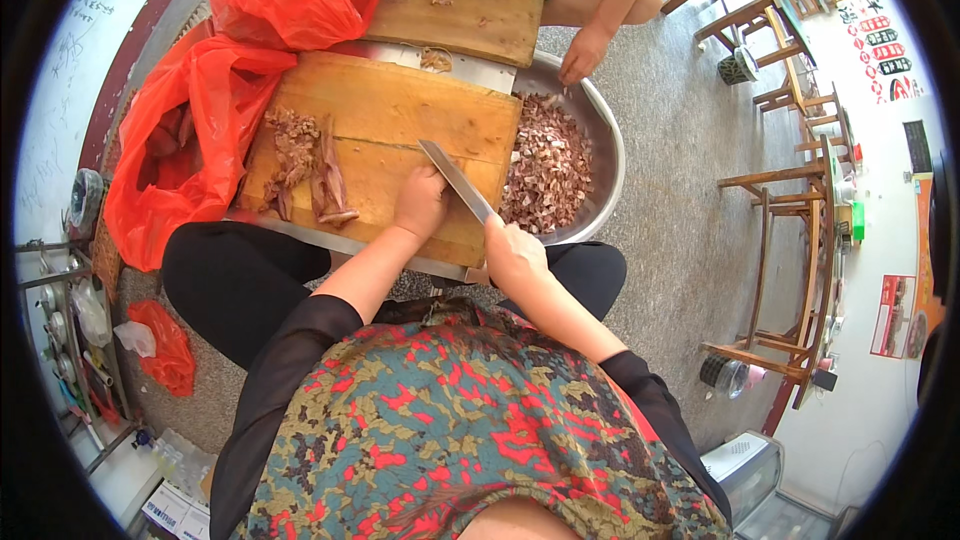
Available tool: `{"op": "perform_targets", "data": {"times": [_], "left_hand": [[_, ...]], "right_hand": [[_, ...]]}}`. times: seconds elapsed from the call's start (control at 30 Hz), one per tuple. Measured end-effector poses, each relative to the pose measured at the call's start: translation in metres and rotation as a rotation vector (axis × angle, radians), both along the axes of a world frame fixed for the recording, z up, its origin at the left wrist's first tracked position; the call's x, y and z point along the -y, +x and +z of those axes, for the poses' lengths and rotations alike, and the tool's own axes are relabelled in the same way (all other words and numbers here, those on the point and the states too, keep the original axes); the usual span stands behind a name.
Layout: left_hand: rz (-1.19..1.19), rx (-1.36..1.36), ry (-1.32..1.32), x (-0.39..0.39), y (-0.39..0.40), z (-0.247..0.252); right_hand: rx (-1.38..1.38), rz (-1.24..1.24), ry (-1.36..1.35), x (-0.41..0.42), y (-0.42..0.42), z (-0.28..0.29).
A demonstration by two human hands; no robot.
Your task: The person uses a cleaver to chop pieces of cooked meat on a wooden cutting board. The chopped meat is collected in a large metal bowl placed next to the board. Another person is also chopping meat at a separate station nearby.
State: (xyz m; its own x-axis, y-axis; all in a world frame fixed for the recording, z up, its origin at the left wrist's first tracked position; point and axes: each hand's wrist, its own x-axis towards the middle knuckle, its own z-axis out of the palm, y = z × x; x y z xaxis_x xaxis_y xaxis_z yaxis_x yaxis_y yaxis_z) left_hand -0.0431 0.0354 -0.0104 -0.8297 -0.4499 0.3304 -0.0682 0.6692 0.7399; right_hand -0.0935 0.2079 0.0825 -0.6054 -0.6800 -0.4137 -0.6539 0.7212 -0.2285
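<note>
My right hand grips the handle of a broad-bladed kitchen knife, its blade slanting up and left over the wooden cutting board. Close against the blade's left side, my left hand rests on the board with its fingers curled; whatever may be under them is hidden. Left of that hand lie strips of dark meat and a ragged clump of meat. A wide metal basin stands off the board's right edge, heaped with small chopped meat pieces.
Another person's hand hangs over the basin's far rim. Beyond my board lies a second wooden board with meat scraps. Red plastic bags crowd the left side, one holding meat. Wooden benches line the right wall.
</note>
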Motion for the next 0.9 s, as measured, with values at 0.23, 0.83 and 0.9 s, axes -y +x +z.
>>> {"op": "perform_targets", "data": {"times": [0.23,0.83,0.9], "left_hand": [[-0.022,-0.041,-0.02,0.005,0.004,-0.015],[-0.047,-0.041,0.051,0.006,0.015,-0.017],[-0.042,-0.01,0.074,0.003,0.017,-0.017]], "right_hand": [[-0.02,-0.014,-0.133,-0.026,-0.009,0.025],[0.027,0.054,0.003,-0.023,0.005,0.048],[0.045,0.071,0.044,-0.021,0.009,0.049]]}}
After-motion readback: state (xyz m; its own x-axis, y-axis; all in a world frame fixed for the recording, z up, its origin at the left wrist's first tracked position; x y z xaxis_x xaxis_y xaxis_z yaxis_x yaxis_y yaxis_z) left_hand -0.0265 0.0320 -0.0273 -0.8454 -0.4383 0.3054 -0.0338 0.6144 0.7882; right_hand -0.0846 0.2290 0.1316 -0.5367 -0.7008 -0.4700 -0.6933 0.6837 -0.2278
